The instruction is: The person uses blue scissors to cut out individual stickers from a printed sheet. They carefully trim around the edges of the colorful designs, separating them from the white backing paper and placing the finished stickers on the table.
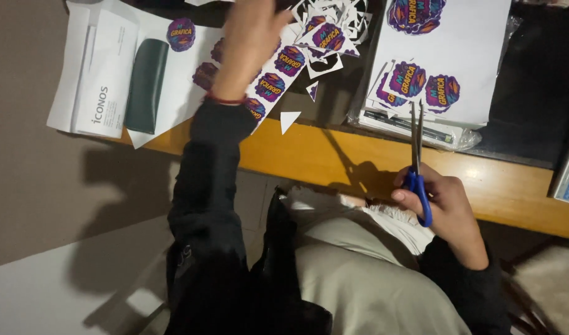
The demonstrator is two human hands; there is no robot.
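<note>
left hand [250, 43] blurred, fingertips cut off by top edge, top sticker sheet [446, 37] cropped

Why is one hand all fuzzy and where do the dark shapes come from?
Head view: the left hand is smeared by motion blur over the stickers, while the right hand and its scissors look sharper; the light casts dark shadows of arm and scissors onto the wooden table edge and the floor; the right side of the picture is dim.
</note>
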